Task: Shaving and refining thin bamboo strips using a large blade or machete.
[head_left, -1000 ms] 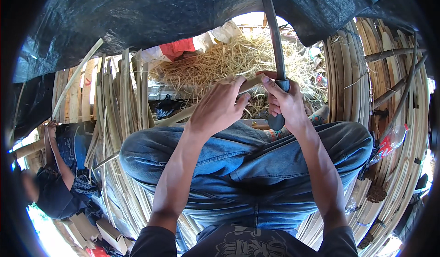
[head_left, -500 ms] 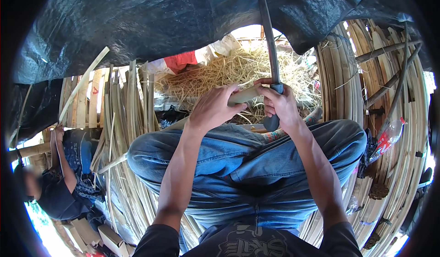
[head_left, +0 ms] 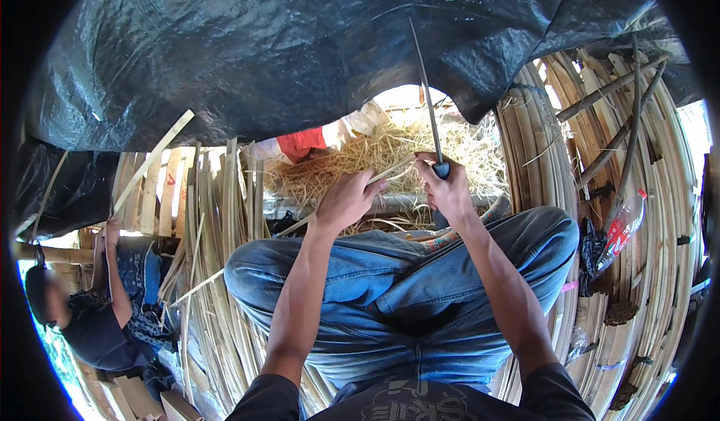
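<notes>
My right hand [head_left: 451,193] is wrapped round the dark handle of a long knife [head_left: 433,113], its narrow blade pointing up and away from me. In my left hand [head_left: 346,202] is a pale, thin strip of wood or bamboo [head_left: 393,169]. One end of the strip meets the fingers of my right hand, close to the base of the blade. Its other end runs down and left behind my left wrist. Both hands are above my crossed legs [head_left: 405,271] in blue jeans.
Beyond my hands lies a pile of straw-like shavings [head_left: 457,151]. A black tarp [head_left: 247,68] hangs over the far side. Long slats [head_left: 536,143] are stacked to the right, near a clear plastic bottle [head_left: 628,222]. At far left another person [head_left: 97,335] grips an upright pale strip [head_left: 154,158].
The strip has turned from its broad face to a thin edge. The blade now shows narrower and its tip sits lower in view. The whole view has shifted slightly.
</notes>
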Demonstrator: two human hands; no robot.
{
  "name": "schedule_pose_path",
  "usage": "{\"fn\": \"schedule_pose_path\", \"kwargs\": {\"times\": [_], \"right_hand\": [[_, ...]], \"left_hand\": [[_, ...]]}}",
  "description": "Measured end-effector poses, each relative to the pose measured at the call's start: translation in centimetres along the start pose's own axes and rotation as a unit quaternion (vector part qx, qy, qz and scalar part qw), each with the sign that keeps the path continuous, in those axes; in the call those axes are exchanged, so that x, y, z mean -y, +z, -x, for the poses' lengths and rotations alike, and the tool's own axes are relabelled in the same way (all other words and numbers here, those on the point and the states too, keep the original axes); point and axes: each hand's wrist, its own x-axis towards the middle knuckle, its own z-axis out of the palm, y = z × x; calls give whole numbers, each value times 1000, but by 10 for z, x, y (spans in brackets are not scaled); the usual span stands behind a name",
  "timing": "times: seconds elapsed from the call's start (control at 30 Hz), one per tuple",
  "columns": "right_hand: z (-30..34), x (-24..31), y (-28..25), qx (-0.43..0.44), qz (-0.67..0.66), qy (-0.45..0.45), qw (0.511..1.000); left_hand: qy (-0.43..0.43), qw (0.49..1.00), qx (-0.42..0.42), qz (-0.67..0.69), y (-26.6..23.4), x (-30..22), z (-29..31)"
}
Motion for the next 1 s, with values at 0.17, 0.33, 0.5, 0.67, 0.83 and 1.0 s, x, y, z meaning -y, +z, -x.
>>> {"fn": "schedule_pose_path", "kwargs": {"times": [0.17,0.33,0.5,0.67,0.83,1.0], "right_hand": [[5,-6,-2,-20,103,-102,989],[23,5,11,78,102,-33,991],[20,2,12,106,92,-14,990],[20,2,12,111,46,24,992],[18,0,12,109,25,40,993],[18,-2,11,106,23,35,993]], "left_hand": [[-27,999,-44,-12,-1,-12,-4],[8,998,-67,-7,2,-7,-1],[16,997,-70,-6,3,-7,-5],[-27,995,-92,-41,2,-13,-6],[-6,987,-153,-41,5,-7,-8],[7,985,-170,-30,3,-10,-7]]}}
